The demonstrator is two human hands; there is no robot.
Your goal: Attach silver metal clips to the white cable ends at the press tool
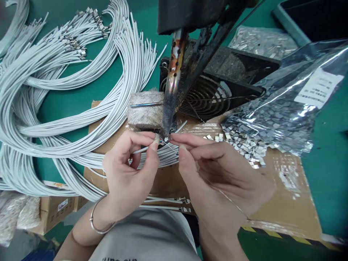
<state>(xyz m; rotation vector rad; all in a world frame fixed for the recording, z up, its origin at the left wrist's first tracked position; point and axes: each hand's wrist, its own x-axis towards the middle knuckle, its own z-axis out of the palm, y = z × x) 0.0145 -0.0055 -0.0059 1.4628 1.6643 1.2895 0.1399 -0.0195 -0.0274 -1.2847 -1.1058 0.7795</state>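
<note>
My left hand (133,166) is closed, pinching the end of a white cable (139,150) between thumb and forefinger. Opposite it, my right hand (217,170) is closed on a thin solder wire (230,201), which trails out below the palm. Its forefinger reaches to a small metal connector (166,139) at the cable end, between both sets of fingertips. Right above that spot is the tip of a mounted soldering iron (171,87). Whether the iron touches the connector I cannot tell. More white cables (165,159) lie behind my hands.
Bundles of white cables (108,127) cover the left side. A wrapped block (145,112) and a black fan (206,98) stand behind the iron. Loose metal connectors (248,146) spill from a plastic bag (288,112) onto the cardboard (288,203). Finished-looking cable ends (168,203) lie near my body.
</note>
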